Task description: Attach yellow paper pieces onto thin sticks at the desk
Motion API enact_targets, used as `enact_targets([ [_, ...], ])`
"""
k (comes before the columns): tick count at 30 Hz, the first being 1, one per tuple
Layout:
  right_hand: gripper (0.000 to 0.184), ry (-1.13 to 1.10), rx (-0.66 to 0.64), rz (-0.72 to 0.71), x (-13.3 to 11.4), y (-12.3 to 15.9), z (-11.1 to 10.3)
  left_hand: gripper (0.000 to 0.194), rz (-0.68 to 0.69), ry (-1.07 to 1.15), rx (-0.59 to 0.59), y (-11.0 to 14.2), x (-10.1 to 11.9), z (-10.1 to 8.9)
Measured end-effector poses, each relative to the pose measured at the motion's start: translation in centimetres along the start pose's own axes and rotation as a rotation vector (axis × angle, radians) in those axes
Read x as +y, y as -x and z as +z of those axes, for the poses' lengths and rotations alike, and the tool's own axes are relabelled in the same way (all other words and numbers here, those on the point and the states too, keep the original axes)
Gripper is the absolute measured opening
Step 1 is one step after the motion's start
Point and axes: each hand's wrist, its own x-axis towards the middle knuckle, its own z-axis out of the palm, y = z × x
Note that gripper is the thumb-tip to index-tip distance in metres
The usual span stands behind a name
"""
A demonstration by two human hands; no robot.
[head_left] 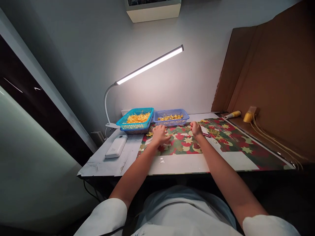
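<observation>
My left hand (160, 135) rests on the patterned red, green and yellow mat (231, 144), fingers curled over small gold pieces (149, 134) that I cannot make out clearly. My right hand (196, 128) is closed in a fist further right on the mat, gripping a tool with red handles (206, 134). A turquoise basket (136, 119) full of yellow pieces sits just beyond my left hand. A blue basket (171, 117) with fewer gold pieces stands between and behind both hands.
A white desk lamp (149, 65) arches over the baskets. A white power bank (116, 146) lies at the left of the table. Cardboard (273, 75) leans at the right, with a yellow-handled tool (233, 114) and a yellow spool (248, 116) below it.
</observation>
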Motion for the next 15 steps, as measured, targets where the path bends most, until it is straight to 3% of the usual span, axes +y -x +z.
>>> enact_targets([
  [4,0.018,0.054,0.102,0.052,0.6,-0.2,-0.4,0.05,-0.171,-0.125,-0.147,-0.8,-3.4,-1.1],
  [11,0.022,0.072,0.074,0.019,0.5,0.0,-0.1,0.014,-0.27,-0.05,-0.21,-1.0,-5.1,-2.0],
  [15,0.024,0.07,0.085,0.017,0.6,-0.1,0.0,0.011,-0.28,-0.021,-0.209,-1.1,-5.3,-1.9],
])
